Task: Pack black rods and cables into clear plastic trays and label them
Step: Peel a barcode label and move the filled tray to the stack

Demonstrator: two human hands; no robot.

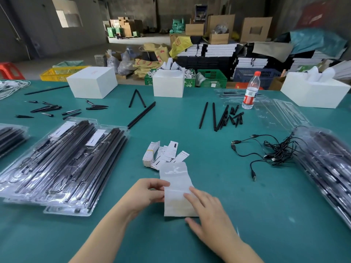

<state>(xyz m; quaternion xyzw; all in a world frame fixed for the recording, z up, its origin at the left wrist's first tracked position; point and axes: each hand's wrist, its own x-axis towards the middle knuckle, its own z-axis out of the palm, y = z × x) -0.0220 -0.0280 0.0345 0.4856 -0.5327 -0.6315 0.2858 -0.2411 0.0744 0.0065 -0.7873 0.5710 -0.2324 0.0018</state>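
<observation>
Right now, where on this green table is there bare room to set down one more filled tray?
Bare mat lies between the label pile and the cables, and in front of the cables at the near right. The left is crowded with filled trays, the right edge too. Both hands and a white sheet fill the near middle.

A pile of labels [165, 154] lies mid-surface [209, 158]. Left of the labels sit stacked filled trays [62, 164]; right of them, tangled cables [273, 149], then more trays [326, 164]. Behind the labels lie loose rods [214, 115], a bottle [251, 91] and three boxes [168, 82]. Just before the labels lies a bag [177, 188].
</observation>
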